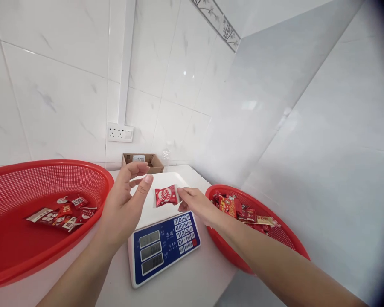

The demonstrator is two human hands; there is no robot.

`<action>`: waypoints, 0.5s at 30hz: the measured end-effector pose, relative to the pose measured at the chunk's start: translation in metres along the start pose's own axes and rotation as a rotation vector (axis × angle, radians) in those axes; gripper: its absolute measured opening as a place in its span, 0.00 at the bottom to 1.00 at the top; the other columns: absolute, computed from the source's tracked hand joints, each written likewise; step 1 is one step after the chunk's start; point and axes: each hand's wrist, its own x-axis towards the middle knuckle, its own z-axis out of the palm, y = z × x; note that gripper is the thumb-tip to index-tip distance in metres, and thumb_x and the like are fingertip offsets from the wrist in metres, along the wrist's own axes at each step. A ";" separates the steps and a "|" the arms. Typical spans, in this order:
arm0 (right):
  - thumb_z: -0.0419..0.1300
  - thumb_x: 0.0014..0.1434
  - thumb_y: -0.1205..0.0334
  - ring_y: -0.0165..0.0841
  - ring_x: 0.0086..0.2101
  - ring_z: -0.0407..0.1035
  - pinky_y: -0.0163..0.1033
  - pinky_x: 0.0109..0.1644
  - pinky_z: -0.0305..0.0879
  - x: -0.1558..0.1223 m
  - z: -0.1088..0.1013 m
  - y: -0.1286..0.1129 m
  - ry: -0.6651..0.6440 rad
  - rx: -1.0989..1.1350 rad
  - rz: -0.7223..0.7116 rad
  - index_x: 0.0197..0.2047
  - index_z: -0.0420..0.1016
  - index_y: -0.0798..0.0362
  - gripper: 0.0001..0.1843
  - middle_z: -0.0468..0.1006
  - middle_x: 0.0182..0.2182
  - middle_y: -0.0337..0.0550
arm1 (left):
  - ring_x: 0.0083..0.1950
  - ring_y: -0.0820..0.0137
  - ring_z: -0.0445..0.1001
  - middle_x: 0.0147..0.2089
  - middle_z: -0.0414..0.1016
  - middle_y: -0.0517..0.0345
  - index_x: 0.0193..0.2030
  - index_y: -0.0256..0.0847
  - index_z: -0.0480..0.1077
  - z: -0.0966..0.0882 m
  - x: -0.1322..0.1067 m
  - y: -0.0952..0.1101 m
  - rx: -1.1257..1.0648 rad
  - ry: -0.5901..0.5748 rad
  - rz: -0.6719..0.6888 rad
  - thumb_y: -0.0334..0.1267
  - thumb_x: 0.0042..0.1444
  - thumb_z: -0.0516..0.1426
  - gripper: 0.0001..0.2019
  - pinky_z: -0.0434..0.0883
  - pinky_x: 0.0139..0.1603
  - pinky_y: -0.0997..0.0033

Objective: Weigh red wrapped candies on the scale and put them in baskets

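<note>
A small red-and-white snack packet (165,195) is pinched at its right edge between the thumb and fingers of my right hand (193,203), over the pan of the scale. Left of the packet, my left hand (128,200) is raised with thumb and fingers apart and nothing between them. Below both hands stands a digital scale (166,245) with a blue keypad panel, several number keys and three small displays. Its white pan (147,217) is partly covered by my hands. Whether the packet touches the pan I cannot tell.
On the left a large red basket (105,179) holds several snack packets (65,213). A second red basket (291,238) at the right contains several more packets (243,211). Behind the scale are an open cardboard box (158,164) and a clear plastic bottle (166,153), near the tiled wall.
</note>
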 end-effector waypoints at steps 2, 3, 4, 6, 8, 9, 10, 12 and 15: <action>0.47 0.68 0.58 0.31 0.28 0.75 0.38 0.37 0.70 0.005 -0.006 0.013 0.000 -0.065 0.032 0.44 0.73 0.55 0.16 0.81 0.37 0.45 | 0.62 0.57 0.67 0.56 0.71 0.52 0.49 0.46 0.66 -0.002 0.000 0.001 0.002 0.004 -0.001 0.52 0.60 0.56 0.16 0.67 0.55 0.59; 0.48 0.67 0.60 0.31 0.30 0.75 0.39 0.39 0.70 0.004 -0.014 0.019 0.013 -0.107 0.045 0.48 0.73 0.54 0.15 0.81 0.40 0.46 | 0.61 0.57 0.67 0.56 0.71 0.52 0.49 0.46 0.66 -0.002 0.000 0.002 0.013 0.002 -0.010 0.53 0.60 0.56 0.16 0.68 0.53 0.59; 0.49 0.66 0.61 0.32 0.33 0.76 0.40 0.43 0.70 0.000 -0.024 0.026 0.031 -0.153 0.057 0.52 0.71 0.53 0.15 0.80 0.42 0.46 | 0.60 0.57 0.69 0.56 0.71 0.52 0.50 0.47 0.66 -0.002 0.000 0.003 0.025 -0.001 -0.021 0.53 0.60 0.56 0.17 0.69 0.51 0.60; 0.53 0.64 0.62 0.37 0.41 0.75 0.44 0.50 0.67 -0.013 -0.053 0.041 0.064 -0.260 0.088 0.51 0.72 0.53 0.15 0.79 0.45 0.47 | 0.57 0.58 0.70 0.55 0.72 0.54 0.49 0.47 0.67 -0.001 -0.001 0.006 0.025 0.000 -0.035 0.52 0.59 0.57 0.16 0.70 0.48 0.61; 0.57 0.60 0.62 0.43 0.46 0.72 0.46 0.53 0.64 -0.031 -0.082 0.059 0.057 -0.368 0.144 0.42 0.76 0.51 0.09 0.80 0.44 0.47 | 0.56 0.59 0.71 0.54 0.72 0.55 0.48 0.47 0.67 0.002 -0.002 0.008 0.008 0.008 -0.043 0.51 0.59 0.57 0.15 0.70 0.48 0.62; 0.59 0.57 0.62 0.45 0.43 0.73 0.48 0.51 0.65 -0.040 -0.095 0.069 0.030 -0.413 0.195 0.37 0.77 0.51 0.06 0.81 0.40 0.48 | 0.56 0.59 0.71 0.54 0.72 0.56 0.47 0.47 0.67 0.004 -0.003 0.010 0.000 0.008 -0.048 0.50 0.59 0.57 0.14 0.69 0.49 0.61; 0.61 0.55 0.62 0.47 0.40 0.74 0.49 0.48 0.66 -0.050 -0.106 0.079 -0.008 -0.449 0.249 0.33 0.77 0.51 0.04 0.81 0.36 0.48 | 0.57 0.59 0.70 0.53 0.72 0.56 0.47 0.47 0.67 0.006 -0.005 0.010 0.005 0.002 -0.051 0.50 0.60 0.57 0.13 0.68 0.50 0.61; 0.65 0.49 0.63 0.47 0.36 0.75 0.47 0.43 0.68 -0.066 -0.118 0.099 -0.100 -0.495 0.341 0.31 0.79 0.51 0.04 0.82 0.32 0.48 | 0.57 0.58 0.70 0.54 0.72 0.56 0.48 0.48 0.67 0.010 -0.008 0.012 0.040 -0.023 -0.051 0.50 0.60 0.57 0.13 0.67 0.51 0.59; 0.69 0.42 0.66 0.48 0.38 0.76 0.46 0.42 0.68 -0.082 -0.117 0.124 -0.174 -0.536 0.401 0.40 0.81 0.50 0.18 0.83 0.38 0.49 | 0.57 0.56 0.70 0.56 0.72 0.55 0.48 0.48 0.66 0.015 -0.014 0.013 0.074 -0.063 -0.046 0.50 0.60 0.56 0.14 0.68 0.51 0.57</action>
